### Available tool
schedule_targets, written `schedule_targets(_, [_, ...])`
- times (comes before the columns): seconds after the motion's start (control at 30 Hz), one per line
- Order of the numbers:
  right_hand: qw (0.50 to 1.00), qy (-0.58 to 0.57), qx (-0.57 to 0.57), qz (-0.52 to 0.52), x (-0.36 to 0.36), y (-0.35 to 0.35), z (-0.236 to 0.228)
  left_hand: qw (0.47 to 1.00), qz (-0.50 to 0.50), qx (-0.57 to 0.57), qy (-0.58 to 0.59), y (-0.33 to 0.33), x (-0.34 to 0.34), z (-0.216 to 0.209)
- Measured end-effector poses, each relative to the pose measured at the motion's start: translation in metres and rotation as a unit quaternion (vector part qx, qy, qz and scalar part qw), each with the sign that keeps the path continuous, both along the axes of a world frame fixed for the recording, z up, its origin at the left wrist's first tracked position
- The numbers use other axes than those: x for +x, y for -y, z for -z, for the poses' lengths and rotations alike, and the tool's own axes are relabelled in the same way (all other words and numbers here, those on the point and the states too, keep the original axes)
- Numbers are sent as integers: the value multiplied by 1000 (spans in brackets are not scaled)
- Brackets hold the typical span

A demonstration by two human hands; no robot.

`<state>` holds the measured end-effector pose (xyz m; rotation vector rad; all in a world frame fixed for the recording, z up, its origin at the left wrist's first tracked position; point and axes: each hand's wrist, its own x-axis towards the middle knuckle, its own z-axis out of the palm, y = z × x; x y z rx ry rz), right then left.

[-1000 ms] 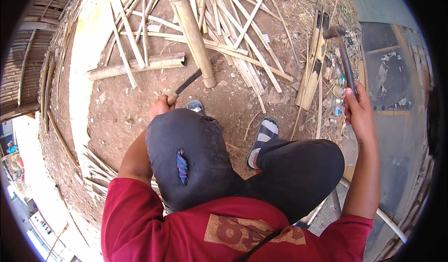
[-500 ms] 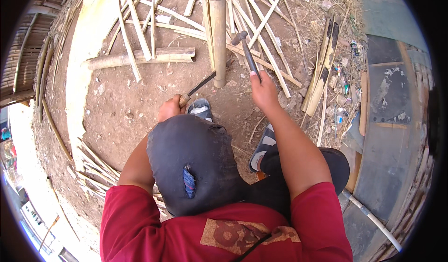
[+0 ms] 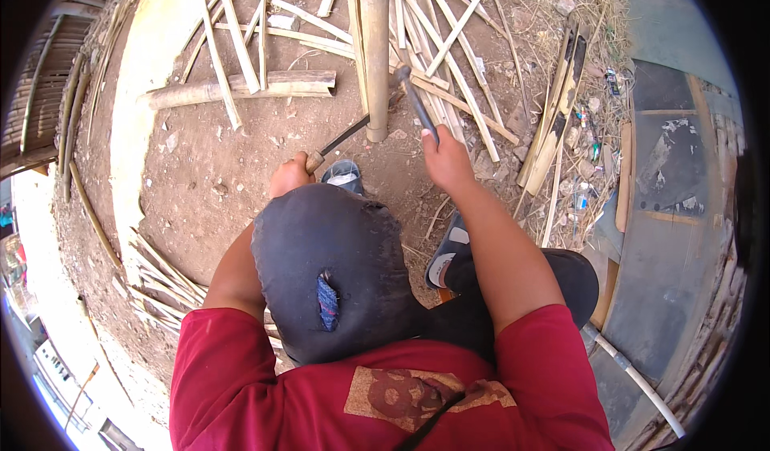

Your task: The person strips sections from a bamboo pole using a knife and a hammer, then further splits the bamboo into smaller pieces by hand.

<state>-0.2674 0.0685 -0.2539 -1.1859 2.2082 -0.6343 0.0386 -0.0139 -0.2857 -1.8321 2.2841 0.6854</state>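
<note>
An upright bamboo pole [image 3: 374, 50] stands on the dirt ahead of me, a split strip [image 3: 356, 42] parting from its left side. My left hand [image 3: 290, 176] is closed round the wooden handle of a long knife [image 3: 346, 136]. The blade slants up to the right and meets the pole low down, where part of it is hidden. My right hand [image 3: 447, 160] grips a hammer [image 3: 421, 107] by its dark handle. The hammer's head is just right of the pole, near the blade's far end; whether it touches the blade I cannot tell.
Split bamboo strips [image 3: 461, 30] lie crossed beyond the pole. A thick bamboo length [image 3: 281, 86] rests at the left, and more strips [image 3: 164, 282] lie lower left. Dark-edged split pieces [image 3: 553, 114] and litter are at the right, beside grey sheets [image 3: 666, 266]. My sandalled feet are close below the pole.
The hammer has shifted left and slightly down, its head now closer to the pole. My right hand has moved a little the same way. The left hand and knife are almost unmoved.
</note>
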Motion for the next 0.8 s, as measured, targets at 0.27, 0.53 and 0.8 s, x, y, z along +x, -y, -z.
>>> schedule_targets(0.27, [997, 50, -8, 65, 5, 14, -32, 1000, 6, -14, -22, -2, 7, 6])
schedule_targets(0.53, [994, 66, -68, 61, 6, 26, -34, 1000, -11, 10, -16, -4, 11, 11])
schedule_targets(0.8, [999, 29, 2, 25, 1, 19, -24, 998, -22, 49, 25, -16, 12, 19])
